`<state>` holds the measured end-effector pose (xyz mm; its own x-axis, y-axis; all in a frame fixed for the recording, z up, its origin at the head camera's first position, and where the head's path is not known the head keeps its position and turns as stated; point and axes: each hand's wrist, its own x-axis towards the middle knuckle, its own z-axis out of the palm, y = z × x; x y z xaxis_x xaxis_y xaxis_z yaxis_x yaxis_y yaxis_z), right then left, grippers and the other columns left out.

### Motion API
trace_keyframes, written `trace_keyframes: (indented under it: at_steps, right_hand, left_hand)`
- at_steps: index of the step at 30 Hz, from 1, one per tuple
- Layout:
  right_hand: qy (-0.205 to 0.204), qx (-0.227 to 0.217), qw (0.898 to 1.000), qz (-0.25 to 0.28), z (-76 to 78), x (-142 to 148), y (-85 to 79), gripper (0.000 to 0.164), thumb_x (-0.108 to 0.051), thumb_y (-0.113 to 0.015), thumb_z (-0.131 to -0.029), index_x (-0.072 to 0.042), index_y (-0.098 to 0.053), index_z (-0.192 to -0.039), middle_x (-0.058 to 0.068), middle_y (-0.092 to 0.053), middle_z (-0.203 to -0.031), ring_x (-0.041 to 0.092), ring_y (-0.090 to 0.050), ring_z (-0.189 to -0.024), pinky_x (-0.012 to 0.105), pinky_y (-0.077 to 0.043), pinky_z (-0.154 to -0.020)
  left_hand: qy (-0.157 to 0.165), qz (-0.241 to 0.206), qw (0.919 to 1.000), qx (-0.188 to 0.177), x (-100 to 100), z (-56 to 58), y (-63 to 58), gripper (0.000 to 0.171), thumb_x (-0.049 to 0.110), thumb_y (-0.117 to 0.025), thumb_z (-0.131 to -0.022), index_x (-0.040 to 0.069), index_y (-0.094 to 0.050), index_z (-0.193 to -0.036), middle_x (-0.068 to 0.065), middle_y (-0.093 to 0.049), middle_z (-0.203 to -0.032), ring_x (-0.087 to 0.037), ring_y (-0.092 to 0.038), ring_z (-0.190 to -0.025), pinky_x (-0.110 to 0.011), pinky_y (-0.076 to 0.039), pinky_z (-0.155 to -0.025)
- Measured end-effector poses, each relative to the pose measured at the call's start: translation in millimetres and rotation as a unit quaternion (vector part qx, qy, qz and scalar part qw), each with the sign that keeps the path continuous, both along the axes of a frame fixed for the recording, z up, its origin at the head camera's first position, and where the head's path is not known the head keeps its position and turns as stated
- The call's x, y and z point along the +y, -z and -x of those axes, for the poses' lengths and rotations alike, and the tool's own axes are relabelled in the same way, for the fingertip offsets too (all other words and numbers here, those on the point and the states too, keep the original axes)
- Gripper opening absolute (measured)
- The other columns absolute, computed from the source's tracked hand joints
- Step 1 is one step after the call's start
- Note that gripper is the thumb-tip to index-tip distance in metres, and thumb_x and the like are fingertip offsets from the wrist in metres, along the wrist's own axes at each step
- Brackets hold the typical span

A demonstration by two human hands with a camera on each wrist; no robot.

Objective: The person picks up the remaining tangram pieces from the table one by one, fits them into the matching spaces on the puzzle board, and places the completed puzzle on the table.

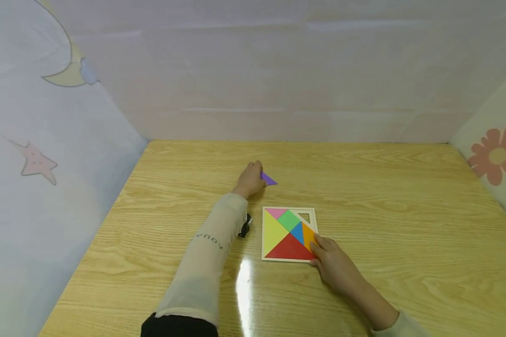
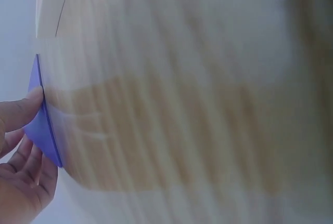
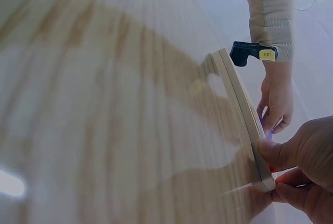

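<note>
My left hand (image 1: 250, 180) pinches a flat purple triangle piece (image 1: 268, 179) beyond the board. In the left wrist view the thumb presses one face of the purple triangle (image 2: 41, 130) and the fingers lie behind it. Nearer to me lies a square wooden tangram board (image 1: 289, 261) with a pale rim. My right hand (image 1: 336, 267) grips its near right corner, thumb and fingers on either side of the edge in the right wrist view. Yellow, red, blue, orange, green and pink pieces fill most of the board; its far right corner is bare, with a small triangular cut-out.
The wood-grain table (image 1: 405, 210) runs back to a pale cloth wall (image 1: 286, 84). Cloth with a printed moon and star hangs at left, and one with a flower at right. A black wrist device (image 1: 245, 226) sits at my left sleeve, close to the board's left side.
</note>
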<state>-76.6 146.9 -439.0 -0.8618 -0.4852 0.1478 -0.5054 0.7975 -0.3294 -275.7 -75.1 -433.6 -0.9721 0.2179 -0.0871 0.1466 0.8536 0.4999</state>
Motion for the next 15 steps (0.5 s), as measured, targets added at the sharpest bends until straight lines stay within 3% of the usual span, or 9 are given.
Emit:
trace_keyframes:
  at_steps: [6, 15]
  right_hand:
    - [0.002, 0.0, 1.0, 0.0, 1.3, -0.3, 0.1, 0.038, -0.013, -0.067, -0.073, 0.009, -0.059, -0.103, 0.025, -0.049, -0.115, 0.034, -0.047, -0.102, 0.041, -0.042, -0.083]
    - [0.002, 0.0, 1.0, -0.003, 2.1, -0.2, 0.3, 0.038, -0.013, -0.067, -0.073, 0.01, -0.059, -0.103, 0.025, -0.049, -0.115, 0.034, -0.047, -0.103, 0.041, -0.042, -0.083]
  left_hand:
    - [-0.012, -0.06, 0.998, -0.013, -4.3, 0.6, 0.2, 0.028, 0.006, -0.063, -0.078, -0.001, -0.048, -0.101, -0.012, -0.051, -0.097, -0.021, -0.048, -0.088, -0.029, -0.041, -0.077]
    - [-0.012, -0.143, 0.9889, -0.037, -5.8, -0.7, 4.7, 0.018, -0.001, -0.055, -0.081, 0.0, -0.051, -0.098, -0.01, -0.054, -0.098, -0.02, -0.051, -0.091, -0.025, -0.043, -0.077]
